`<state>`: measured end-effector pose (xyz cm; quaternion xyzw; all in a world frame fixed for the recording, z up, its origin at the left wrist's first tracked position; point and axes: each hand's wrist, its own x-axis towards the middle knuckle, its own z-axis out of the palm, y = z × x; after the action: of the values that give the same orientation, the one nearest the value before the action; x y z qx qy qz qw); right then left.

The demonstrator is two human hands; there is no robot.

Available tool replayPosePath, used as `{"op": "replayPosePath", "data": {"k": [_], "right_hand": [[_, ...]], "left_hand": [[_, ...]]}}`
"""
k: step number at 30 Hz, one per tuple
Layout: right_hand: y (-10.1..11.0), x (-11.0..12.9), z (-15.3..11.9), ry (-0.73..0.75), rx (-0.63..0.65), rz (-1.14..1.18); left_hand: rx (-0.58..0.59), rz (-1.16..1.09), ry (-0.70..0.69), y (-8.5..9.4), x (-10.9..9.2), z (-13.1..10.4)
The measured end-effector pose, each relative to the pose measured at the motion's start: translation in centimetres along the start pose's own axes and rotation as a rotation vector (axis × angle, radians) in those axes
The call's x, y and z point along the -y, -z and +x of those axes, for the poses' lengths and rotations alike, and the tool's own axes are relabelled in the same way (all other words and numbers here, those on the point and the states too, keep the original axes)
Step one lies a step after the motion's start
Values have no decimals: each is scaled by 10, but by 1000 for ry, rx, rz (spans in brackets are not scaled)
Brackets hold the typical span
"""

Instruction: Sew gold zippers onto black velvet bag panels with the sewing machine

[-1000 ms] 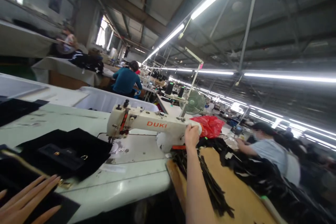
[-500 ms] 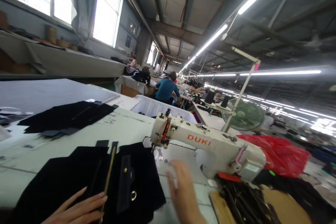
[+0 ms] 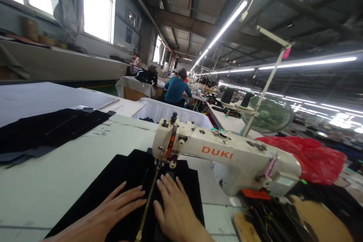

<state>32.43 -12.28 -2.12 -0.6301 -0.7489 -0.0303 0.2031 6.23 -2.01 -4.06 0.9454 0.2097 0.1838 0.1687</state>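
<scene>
A black fabric piece [image 3: 93, 200] lies on the sewing table, with its far edge under the needle area of a white sewing machine [image 3: 218, 155] marked DUKI. Down its middle runs a gold-coloured zipper [image 3: 147, 206] that reaches up to the presser foot [image 3: 158, 165]. My left hand [image 3: 120, 204] rests flat on the fabric just left of the zipper, fingers stretched out. On the right side of the zipper, my right hand [image 3: 174, 206] lies spread on the fabric, its fingertips close to the machine head. It covers most of the dark strip there.
More black fabric pieces [image 3: 51, 130] lie at the left. A white plastic bin [image 3: 170, 110] stands behind the machine. At the right are a stack of dark zippered pieces [image 3: 272, 219], a red plastic bag [image 3: 306, 159] and a green fan [image 3: 266, 113]. A co-worker [image 3: 177, 89] sits farther back.
The black fabric with the zipper has moved right and away, its far end now at the needle. My right hand has come down from the machine bed onto it; my left hand moved along with it.
</scene>
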Motion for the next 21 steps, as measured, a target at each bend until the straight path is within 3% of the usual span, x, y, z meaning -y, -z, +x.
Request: {"op": "replayPosePath", "data": {"k": [3, 6, 9, 14, 21], "right_hand": [[12, -32, 31, 2, 12, -102], [22, -45, 51, -25, -19, -129], [27, -35, 41, -33, -35, -74], [20, -12, 11, 82, -19, 181], [10, -20, 30, 46, -11, 178]], "left_hand": [[109, -26, 8, 5, -6, 50], [33, -37, 9, 13, -4, 78], [-5, -17, -23, 16, -4, 73], [16, 119, -79, 16, -15, 54], [-41, 172, -81, 12, -11, 91]]}}
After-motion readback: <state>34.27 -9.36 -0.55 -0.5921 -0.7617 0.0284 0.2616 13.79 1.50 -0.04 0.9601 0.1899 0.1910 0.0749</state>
